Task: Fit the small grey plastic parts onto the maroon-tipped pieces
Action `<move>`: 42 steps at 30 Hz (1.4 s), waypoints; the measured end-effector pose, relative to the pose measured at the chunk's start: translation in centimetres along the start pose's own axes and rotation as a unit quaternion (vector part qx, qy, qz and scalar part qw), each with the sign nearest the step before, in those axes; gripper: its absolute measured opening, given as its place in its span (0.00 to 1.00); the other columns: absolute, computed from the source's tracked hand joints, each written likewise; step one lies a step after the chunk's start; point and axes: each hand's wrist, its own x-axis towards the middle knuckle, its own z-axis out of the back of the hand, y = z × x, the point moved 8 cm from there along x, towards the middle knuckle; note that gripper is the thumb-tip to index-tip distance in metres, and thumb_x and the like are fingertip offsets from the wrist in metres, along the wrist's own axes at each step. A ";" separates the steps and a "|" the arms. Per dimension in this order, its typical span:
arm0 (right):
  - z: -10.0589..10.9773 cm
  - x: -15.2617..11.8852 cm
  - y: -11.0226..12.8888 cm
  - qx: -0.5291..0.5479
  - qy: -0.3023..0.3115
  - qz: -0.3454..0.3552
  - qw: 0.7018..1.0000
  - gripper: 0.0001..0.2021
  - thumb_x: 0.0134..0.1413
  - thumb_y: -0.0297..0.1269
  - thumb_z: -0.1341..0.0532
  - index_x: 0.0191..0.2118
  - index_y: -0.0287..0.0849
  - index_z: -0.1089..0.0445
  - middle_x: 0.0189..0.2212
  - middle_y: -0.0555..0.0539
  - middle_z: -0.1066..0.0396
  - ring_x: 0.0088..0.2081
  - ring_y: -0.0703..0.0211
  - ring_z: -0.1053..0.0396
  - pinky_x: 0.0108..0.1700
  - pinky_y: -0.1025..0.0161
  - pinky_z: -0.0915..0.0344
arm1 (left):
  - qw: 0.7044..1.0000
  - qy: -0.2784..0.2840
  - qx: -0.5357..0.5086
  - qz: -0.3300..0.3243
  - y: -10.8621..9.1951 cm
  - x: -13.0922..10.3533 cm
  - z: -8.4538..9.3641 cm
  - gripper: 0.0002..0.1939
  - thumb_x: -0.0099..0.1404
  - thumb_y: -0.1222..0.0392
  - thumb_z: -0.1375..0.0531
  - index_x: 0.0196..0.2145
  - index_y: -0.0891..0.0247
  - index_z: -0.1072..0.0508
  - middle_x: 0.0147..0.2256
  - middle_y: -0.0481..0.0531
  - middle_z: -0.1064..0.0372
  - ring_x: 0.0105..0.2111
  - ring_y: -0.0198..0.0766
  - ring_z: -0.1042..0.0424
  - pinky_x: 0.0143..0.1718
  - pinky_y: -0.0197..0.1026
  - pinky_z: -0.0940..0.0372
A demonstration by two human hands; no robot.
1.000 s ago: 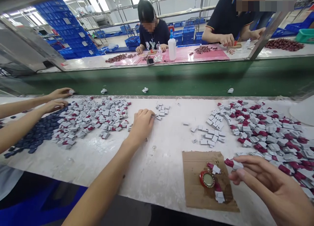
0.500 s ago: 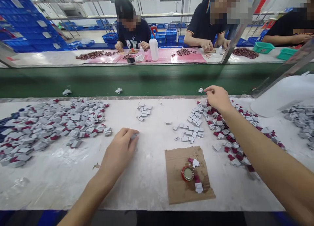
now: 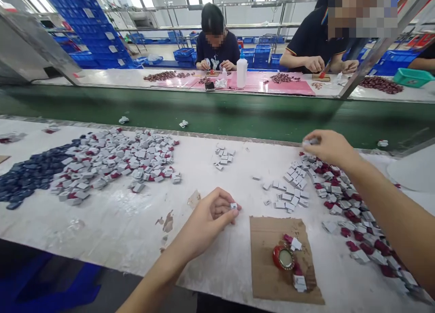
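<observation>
Right hand (image 3: 328, 145) has drawn back from green belt (image 3: 231, 111) to table edge (image 3: 265, 142).

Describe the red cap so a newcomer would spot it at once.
On the white table, to the right of the left hand, lies brown cardboard. The cap sits on it: round, red, crimp-rimmed, unlike the blocky white and maroon parts beside it.

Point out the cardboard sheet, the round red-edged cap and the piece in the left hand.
Cardboard sheet (image 3: 267, 283): head view, bare lower-left area.
Round red-edged cap (image 3: 286, 259): head view, pale inner disc.
Small light piece (image 3: 233, 206), in left hand (image 3: 204, 223): head view, exposed face.
</observation>
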 end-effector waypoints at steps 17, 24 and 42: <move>5.4 -20.3 0.2 0.464 -0.080 0.017 0.882 0.11 0.69 0.44 0.27 0.53 0.50 0.19 0.34 0.47 0.14 0.36 0.51 0.14 0.37 0.60 0.18 | 0.988 0.138 -0.060 -0.043 -7.5 1.8 -11.1 0.13 0.74 0.52 0.32 0.51 0.60 0.22 0.34 0.50 0.22 0.38 0.42 0.22 0.44 0.45 0.26; 2.1 -24.1 2.3 0.547 -0.009 -0.022 0.837 0.11 0.71 0.48 0.28 0.47 0.47 0.16 0.30 0.48 0.17 0.32 0.55 0.17 0.36 0.63 0.17 | 0.965 0.144 -0.178 -0.132 -8.9 0.4 -13.8 0.09 0.75 0.57 0.30 0.48 0.61 0.22 0.46 0.54 0.17 0.40 0.36 0.20 0.40 0.36 0.25; 0.5 -28.2 3.6 0.435 -0.014 0.091 0.896 0.08 0.71 0.32 0.30 0.47 0.54 0.15 0.43 0.47 0.14 0.44 0.48 0.16 0.45 0.56 0.19 | 0.993 0.056 -0.098 -0.041 -3.8 -0.9 -9.1 0.13 0.72 0.54 0.27 0.49 0.63 0.18 0.49 0.58 0.15 0.42 0.42 0.15 0.51 0.45 0.20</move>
